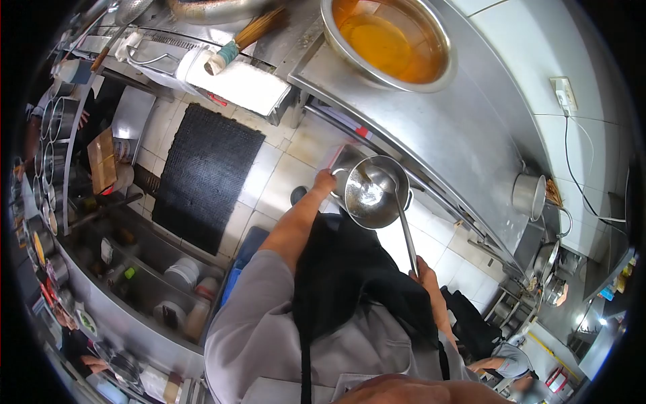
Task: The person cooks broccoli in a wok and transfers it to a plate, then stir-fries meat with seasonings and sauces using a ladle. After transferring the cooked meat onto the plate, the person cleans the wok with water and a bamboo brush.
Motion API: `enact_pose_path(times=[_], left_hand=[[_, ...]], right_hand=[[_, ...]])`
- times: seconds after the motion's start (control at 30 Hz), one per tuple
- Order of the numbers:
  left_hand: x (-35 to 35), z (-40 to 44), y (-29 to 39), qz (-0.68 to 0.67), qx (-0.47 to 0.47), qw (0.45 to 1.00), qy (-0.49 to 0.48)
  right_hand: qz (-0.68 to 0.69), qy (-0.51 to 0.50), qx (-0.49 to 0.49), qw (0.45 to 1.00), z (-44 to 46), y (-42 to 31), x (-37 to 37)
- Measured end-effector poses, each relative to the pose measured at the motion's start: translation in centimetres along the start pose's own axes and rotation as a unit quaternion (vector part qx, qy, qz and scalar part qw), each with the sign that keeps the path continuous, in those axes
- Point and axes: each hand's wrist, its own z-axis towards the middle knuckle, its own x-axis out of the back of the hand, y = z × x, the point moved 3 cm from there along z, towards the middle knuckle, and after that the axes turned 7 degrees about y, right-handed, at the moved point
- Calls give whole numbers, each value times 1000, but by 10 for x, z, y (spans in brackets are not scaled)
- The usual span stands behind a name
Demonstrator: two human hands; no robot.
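Note:
My left hand (325,182) is closed on the side handle of a steel pot (371,212), which is held in front of my body above the floor. My right hand (424,273) grips the long handle of a metal ladle (406,237), whose head end lies in the pot. The pot's inside is shiny, and a bright glare hides what it may hold. Beyond the pot, a large steel bowl (441,73) with orange-yellow liquid (380,46) stands on the steel counter (464,128).
A straw brush (252,37) lies near the stove at the top. A black mat (207,175) covers part of the floor. A small pot (529,195) stands by the wall at the right. Another person (509,360) is at lower right. Shelves with containers line the left.

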Motion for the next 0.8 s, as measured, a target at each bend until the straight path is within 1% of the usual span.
enact_pose_path(times=[0.03, 0.07, 0.13, 0.17, 0.23, 0.27, 0.37, 0.4, 0.5, 0.53, 0.63, 0.67, 0.77, 0.8], left_hand=[[5, 3, -5, 4, -6, 1000, -5], [10, 7, -12, -16, 18, 1000, -13], [23, 14, -21, -53, 63, 996, -33], [31, 17, -25, -56, 70, 995, -39], [47, 24, -31, -63, 87, 993, -50], [56, 28, -34, -57, 64, 996, -30], [89, 33, -34, -62, 86, 994, -23], [95, 36, -40, -112, 95, 989, 4], [113, 46, -56, -120, 113, 986, 1], [121, 47, -57, -100, 74, 992, 3], [136, 50, -59, -144, 116, 983, 4], [144, 51, -57, -81, 84, 993, 9], [159, 43, -45, -133, 133, 982, 13], [158, 50, -56, -99, 126, 987, 4]], right_hand=[[19, 6, 15, 1000, 0, -3, 1], [40, 12, 28, 999, -1, -8, 1], [82, 12, 10, 996, -1, -33, 7], [103, 13, 0, 995, -1, -39, 9], [83, 18, 51, 995, 10, -15, -7], [73, 20, 78, 994, 14, -3, -15], [39, 25, 98, 994, 21, -17, -11], [47, 16, 90, 995, 23, -21, -9], [63, -16, 75, 995, 31, -33, -3], [62, -27, 75, 995, 34, -37, -1], [62, -49, 82, 994, 41, -54, 6], [62, -54, 85, 993, 43, -57, 7], [71, -64, 99, 990, 50, -51, 8], [67, -58, 111, 990, 52, -50, 11]])
